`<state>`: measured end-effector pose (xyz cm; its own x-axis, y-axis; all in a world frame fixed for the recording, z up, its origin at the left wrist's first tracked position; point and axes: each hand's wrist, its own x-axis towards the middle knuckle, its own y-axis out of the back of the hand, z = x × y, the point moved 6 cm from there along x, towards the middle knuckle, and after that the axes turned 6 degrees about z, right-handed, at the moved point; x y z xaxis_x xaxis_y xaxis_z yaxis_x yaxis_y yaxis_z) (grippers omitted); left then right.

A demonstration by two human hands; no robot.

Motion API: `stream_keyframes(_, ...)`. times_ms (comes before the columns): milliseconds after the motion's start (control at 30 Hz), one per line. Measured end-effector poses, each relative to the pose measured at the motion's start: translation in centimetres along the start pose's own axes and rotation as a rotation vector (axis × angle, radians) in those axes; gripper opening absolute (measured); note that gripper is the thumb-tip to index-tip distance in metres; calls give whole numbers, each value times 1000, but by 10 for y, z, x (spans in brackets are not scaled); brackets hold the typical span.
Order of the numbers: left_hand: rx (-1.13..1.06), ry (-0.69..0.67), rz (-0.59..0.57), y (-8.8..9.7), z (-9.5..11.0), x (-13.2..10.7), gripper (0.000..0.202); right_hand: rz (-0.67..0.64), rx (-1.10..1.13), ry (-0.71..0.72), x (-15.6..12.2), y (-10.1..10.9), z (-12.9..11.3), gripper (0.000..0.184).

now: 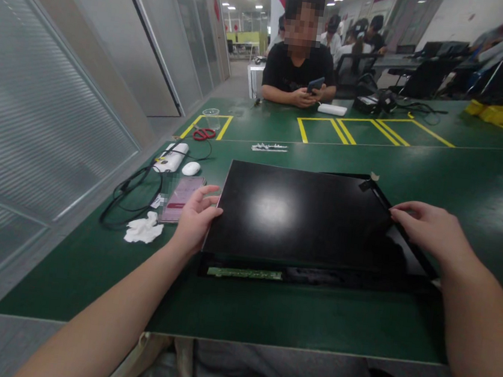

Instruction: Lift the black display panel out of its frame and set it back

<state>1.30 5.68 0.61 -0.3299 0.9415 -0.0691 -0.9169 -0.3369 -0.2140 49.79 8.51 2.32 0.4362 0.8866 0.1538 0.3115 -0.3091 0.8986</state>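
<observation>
A black LCD screen panel (284,216) lies glossy side up in front of me, raised on its left side. My left hand (194,215) grips its left edge, thumb near the top surface and fingers behind. Below and right of the panel is a thin black frame (380,197). My right hand (431,230) pinches at the frame's right side with thumb and forefinger; whether it also touches the panel I cannot tell. Along the near edge, a green circuit board strip (244,273) shows under the panel.
On the green table (98,292), left of the panel, are a phone (183,199), crumpled tissue (144,228), white mouse (191,169), black cable (114,221) and red-handled scissors (204,134). Small white strips (269,147) lie beyond it. Opposite, a person (300,73) holds a phone.
</observation>
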Motion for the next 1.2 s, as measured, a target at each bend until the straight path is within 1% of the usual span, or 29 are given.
stream_keyframes(167, 41, 8, -22, 0, -3, 0, 65, -32, 32, -31, 2, -5, 7, 38)
stream_keyframes(300, 76, 14, -16, 1, -6, 0, 65, -45, 44, -46, 4, -5, 9, 39)
stream_keyframes(433, 111, 24, -33, 0, -7, 0, 65, -56, 45, -42, 4, -6, 9, 39)
stream_keyframes(600, 150, 10, -52, -1, -7, 0, 56, -52, 44, -56, 3, -5, 8, 38)
stream_keyframes(733, 173, 7, -69, 0, -9, 2, 48, -43, 19, -38, 1, -1, 3, 37)
stream_keyframes(933, 186, 8, -77, 1, -11, 3, 48, -22, -5, -19, 0, 1, 1, 37)
stream_keyframes(1200, 173, 20, -86, 0, -11, 2, 46, -35, 13, -20, 2, 0, 5, 36)
